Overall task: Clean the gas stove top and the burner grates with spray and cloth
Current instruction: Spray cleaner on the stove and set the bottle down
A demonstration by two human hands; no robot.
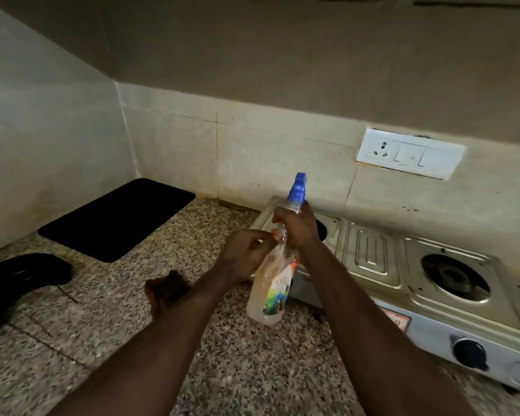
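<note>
Over the near-left corner of the gas stove (pixel 373 256) we hold the spray bottle (pixel 270 292) tilted in the air. Its blue spray head (pixel 297 187) points up and away, and its base comes toward us above the speckled countertop (pixel 102 340). Our right hand (pixel 297 226) wraps the neck just under the blue head, fingers curled tight round it. Our left hand (pixel 246 253) closes its fingers on the bottle's shoulder just below, touching the right hand. Motion blur smears that spot, so we cannot tell which fingers press where. The label is only a patch of colour with unreadable lettering.

On the steel stove top, the left burner well is almost wholly hidden behind our right hand. The right burner well (pixel 454 277) shows dark and round. The frame's right edge cuts the stove off. One black knob (pixel 469 352) sits on the front panel, and a red sticker (pixel 397 321) is partly covered by our right forearm.

Left of the bottle a crumpled brown cloth (pixel 165 289) lies on the countertop, part of it hidden by our left forearm. Farther left a black mat (pixel 117 219) lies near the wall. A dark curved thing (pixel 21 277) is cut off by the left edge, and we cannot tell what it is. A white socket plate (pixel 409 153) sits on the far wall.
</note>
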